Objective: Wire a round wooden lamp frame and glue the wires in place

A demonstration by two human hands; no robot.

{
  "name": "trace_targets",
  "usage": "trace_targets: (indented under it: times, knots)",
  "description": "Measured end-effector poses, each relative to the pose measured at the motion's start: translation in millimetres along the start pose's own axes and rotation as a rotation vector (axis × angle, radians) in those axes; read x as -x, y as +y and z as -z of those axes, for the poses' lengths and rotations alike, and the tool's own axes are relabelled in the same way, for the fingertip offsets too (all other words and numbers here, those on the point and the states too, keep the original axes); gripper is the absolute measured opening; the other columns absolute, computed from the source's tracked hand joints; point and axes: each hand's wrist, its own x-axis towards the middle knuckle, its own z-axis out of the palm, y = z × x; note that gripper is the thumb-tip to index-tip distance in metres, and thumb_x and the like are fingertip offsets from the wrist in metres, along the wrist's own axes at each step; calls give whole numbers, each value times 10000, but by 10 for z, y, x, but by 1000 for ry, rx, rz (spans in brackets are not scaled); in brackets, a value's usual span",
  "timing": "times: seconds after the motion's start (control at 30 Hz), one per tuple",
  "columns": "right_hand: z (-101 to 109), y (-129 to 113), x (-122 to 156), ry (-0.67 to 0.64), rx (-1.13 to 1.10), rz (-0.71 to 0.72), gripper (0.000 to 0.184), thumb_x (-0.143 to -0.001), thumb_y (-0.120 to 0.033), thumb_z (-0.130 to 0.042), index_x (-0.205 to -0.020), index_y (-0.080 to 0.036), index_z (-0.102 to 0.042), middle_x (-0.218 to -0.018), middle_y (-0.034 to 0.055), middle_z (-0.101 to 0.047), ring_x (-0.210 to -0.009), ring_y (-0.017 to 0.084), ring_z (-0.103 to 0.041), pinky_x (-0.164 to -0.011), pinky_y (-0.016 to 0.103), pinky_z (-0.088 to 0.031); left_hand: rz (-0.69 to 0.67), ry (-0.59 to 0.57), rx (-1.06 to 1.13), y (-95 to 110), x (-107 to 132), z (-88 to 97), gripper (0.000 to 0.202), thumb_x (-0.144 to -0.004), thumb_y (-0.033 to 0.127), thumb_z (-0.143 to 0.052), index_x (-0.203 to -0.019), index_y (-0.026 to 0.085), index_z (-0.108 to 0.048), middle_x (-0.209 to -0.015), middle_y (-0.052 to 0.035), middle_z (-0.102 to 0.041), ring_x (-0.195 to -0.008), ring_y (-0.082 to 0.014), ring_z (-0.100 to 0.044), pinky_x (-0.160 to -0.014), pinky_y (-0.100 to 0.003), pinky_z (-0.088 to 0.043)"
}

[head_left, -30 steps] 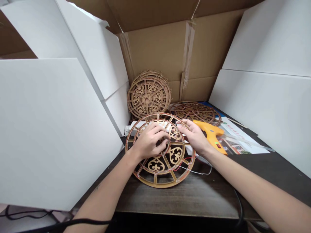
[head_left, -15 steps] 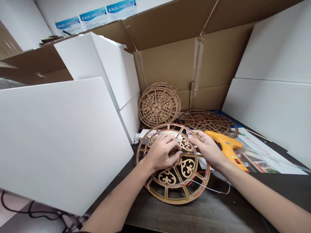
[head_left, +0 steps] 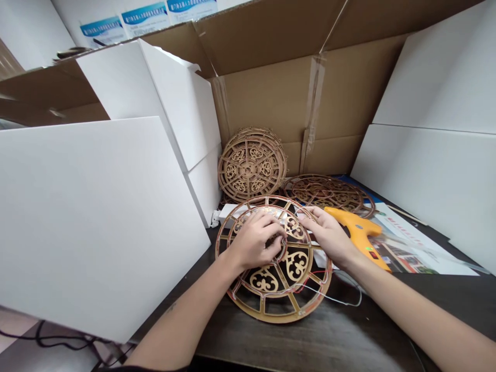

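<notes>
Round golden-brown openwork wooden frame (head_left: pixel 282 276): at the dark wooden worktop (head_left: pixel 248 341), centre. Left hand (head_left: pixel 256 242) curls over its hub; cannot tell whether the fingers grip. Right hand (head_left: pixel 329 235) grasps the rim at two o'clock. Thin white wire (head_left: pixel 344 303) loops out at four; orange plastic glue gun (head_left: pixel 358 230) near three. Over the last second: view shifts, hand placement unchanged. Judged: same step, no visible advance.

A hand could pass along the bench (head_left: pixel 310 342) before the lattice disc (head_left: pixel 296 266); the orange glue gun (head_left: pixel 358 228) obstructs rightward, the white panel (head_left: pixel 93 217) leftward, the leaning disc stack (head_left: pixel 248 169) behind.
</notes>
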Motion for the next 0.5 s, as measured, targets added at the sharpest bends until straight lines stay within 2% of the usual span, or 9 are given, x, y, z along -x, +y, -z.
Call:
trace_targets:
  times: [0.2,0.37,0.5]
  knots:
    - [-15,-40,12,3,0,50,497,-734,-596,-777,-1009,-229,-585,-902,35,-680,-796,208,-649,-679,342,-544,26,48,-5,47,-16,19,42,-865,238,-629,-895,212,-641,-962,-38,-677,-982,-220,-572,-926,-396,-474]
    - [-3,-69,29,76,11,147,483,-781,-597,-739,-1060,-244,-564,-954,28,-662,-794,183,-634,-676,323,-543,106,128,-75,128,-22,9,128,-835,200,-642,-962,216,-634,-1118,-73,-638,-1119,-274,-515,-970,-458,-418]
    - [1,-77,37,114,33,230,442,-815,-573,-717,-1066,-242,-562,-968,35,-666,-794,177,-634,-699,323,-546,135,172,-120,182,-27,14,118,-832,204,-659,-944,217,-626,-1141,-63,-626,-1141,-274,-496,-986,-460,-377]
